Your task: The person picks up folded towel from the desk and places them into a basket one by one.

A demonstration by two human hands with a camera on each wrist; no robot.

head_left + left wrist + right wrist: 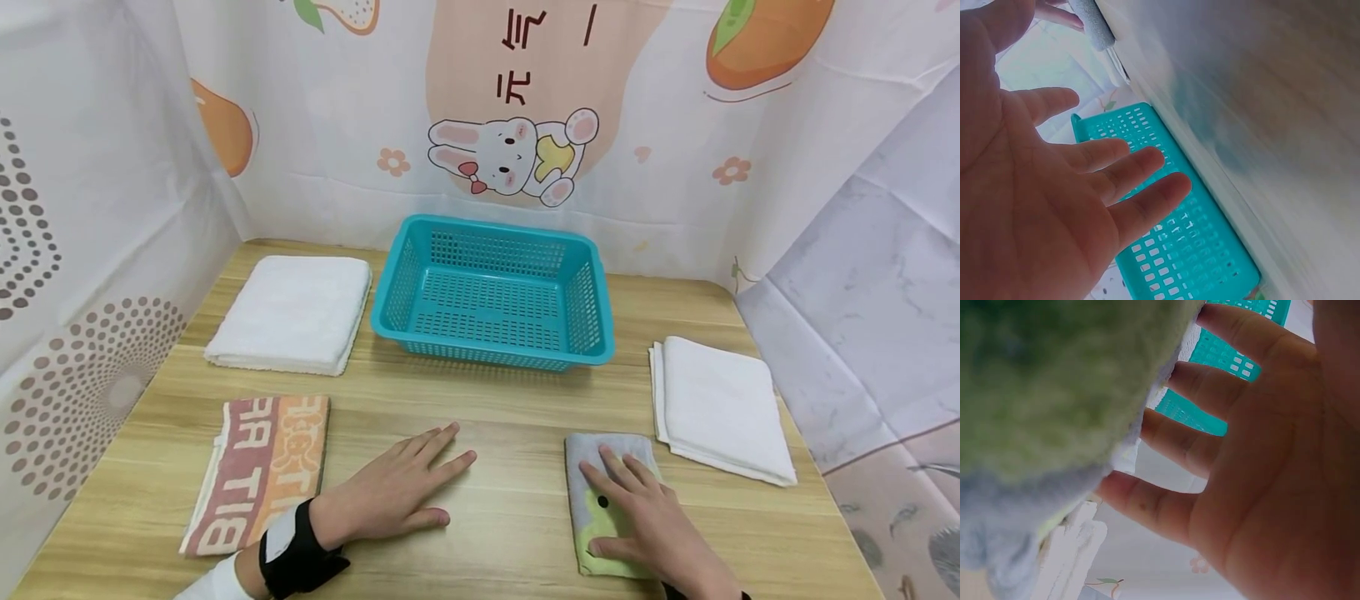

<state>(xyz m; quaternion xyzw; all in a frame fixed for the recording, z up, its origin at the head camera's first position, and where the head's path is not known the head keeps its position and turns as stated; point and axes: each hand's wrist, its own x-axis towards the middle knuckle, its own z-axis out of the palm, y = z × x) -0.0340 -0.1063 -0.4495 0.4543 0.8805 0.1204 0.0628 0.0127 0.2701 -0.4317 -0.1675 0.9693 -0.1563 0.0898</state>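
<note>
My left hand [393, 492] hovers palm down above the table with its fingers spread, holding nothing; its palm and straight fingers [1147, 209] fill much of the left wrist view. Under my right hand [648, 517] lies a folded grey and green towel [588, 533] with a black dot on it. The right fingertips [1119, 484] touch its surface without curling round it. A folded towel with pink and orange bands [255, 467] lies beside my left wrist, partly hidden by the forearm.
A teal perforated basket [487, 350] stands at the back middle of the wooden table [465, 400]. One folded white towel [296, 308] lies at the back left. Another white towel [720, 408] lies at the right edge. Printed curtains surround the table.
</note>
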